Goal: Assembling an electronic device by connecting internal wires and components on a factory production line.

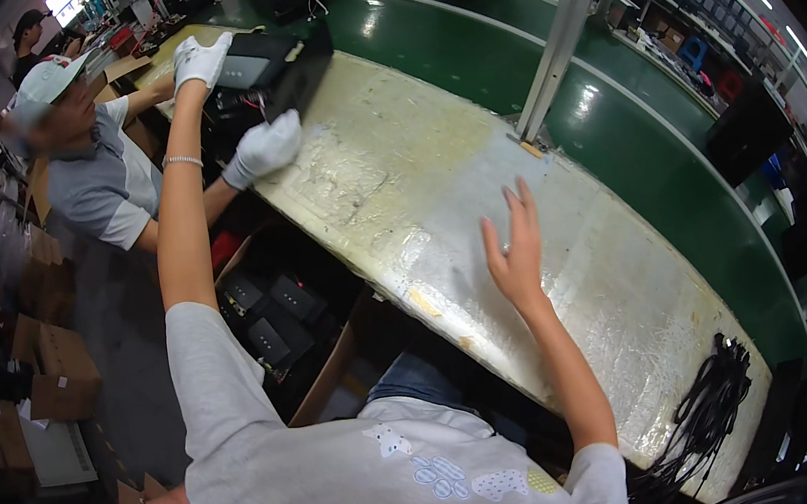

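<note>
1. Clearly the largest thing, the table (pixel 435 178) stretches from far left to near right, its surface wrinkled and shiny.
2. A co-worker (pixel 95 159) stands by its far-left end; the co-worker's nearer gloved hand (pixel 267 148) is blurred, so its hold is unclear.
3. Below the table's near edge, on the left, a carton (pixel 326 377) contains several black boxes (pixel 276 318); whether they are finished or waiting cannot be told.
4. The black unit (pixel 265 67) lies on the far-left end of the table. With hands gathered about it, its handling seems under way rather than complete; how much is left does not show.
5. A bundle of black cables (pixel 712 385) lies at the near-right end, well apart from the unit. No hand is on it, so any work with it appears not begun.
6. The left hand (pixel 202 63), seemingly white-gloved, reaches the unit's left side; I cannot tell whether its grip is closed.
7. The right hand (pixel 517 253), bare, is over the table's right half, grip open, fingers spread, holding nothing.
8. Smallest, thin wires (pixel 251 100) show at the unit's near side.
</note>
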Demonstrator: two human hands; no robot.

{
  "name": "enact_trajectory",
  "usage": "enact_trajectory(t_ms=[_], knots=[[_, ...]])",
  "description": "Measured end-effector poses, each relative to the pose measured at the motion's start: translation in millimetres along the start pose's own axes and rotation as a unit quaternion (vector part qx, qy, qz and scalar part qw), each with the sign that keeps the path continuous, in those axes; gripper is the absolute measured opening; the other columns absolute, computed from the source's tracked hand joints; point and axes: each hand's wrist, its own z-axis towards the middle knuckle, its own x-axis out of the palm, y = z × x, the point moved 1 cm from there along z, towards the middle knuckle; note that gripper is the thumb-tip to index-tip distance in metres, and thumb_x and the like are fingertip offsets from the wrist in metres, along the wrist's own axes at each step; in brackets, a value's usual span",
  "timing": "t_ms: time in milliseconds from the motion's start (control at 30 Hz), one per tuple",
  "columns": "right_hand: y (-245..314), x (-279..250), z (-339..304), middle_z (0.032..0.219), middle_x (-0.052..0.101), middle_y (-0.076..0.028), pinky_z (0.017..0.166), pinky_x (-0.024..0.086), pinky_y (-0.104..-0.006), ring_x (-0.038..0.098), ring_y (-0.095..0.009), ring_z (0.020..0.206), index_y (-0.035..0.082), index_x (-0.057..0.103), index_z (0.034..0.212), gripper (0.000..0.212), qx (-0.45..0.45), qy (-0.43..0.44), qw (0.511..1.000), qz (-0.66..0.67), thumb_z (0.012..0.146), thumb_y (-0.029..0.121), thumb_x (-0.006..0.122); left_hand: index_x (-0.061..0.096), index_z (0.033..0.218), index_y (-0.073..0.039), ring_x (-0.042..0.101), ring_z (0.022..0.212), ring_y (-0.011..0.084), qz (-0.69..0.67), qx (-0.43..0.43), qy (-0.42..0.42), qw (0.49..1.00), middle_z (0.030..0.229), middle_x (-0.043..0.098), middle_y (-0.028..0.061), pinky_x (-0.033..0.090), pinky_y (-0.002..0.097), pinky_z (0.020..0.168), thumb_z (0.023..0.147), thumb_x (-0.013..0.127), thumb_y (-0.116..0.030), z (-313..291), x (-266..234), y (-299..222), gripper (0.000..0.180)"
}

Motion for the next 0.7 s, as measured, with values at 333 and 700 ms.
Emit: enact_trajectory(t_ms=[333,700], knots=[[33.8,146.3,59.6,0.143,0.031,-0.037,0.114,0.024,-0.0447,0.03,-0.046,0.136,-0.016,0.03,0.138,0.091,-0.019,0.213,0.965,0.151,0.086,0.053,0.061,0.056,0.131,-0.002,0.051,0.122,0.0241,-0.191,0.153,0.354,0.903,0.129,0.058,0.0124,0.038,0.0337,0.103,0.091,0.053,-0.055,-51.5,60.4,-22.4,0.066],[79.7,157.0,92.9,0.119,0.05,-0.042,0.088,0.048,-0.0499,0.057,-0.049,0.103,-0.022,0.042,0.114,0.052,0.065,0.167,0.984,0.02,0.077,0.011,0.058,0.055,0.119,0.005,0.06,0.098,0.0175,-0.256,-0.035,0.396,0.881,0.11,0.061,0.0105,0.048,0.0275,0.084,0.085,0.066,-0.052,-50.4,69.4,-5.7,0.067]])
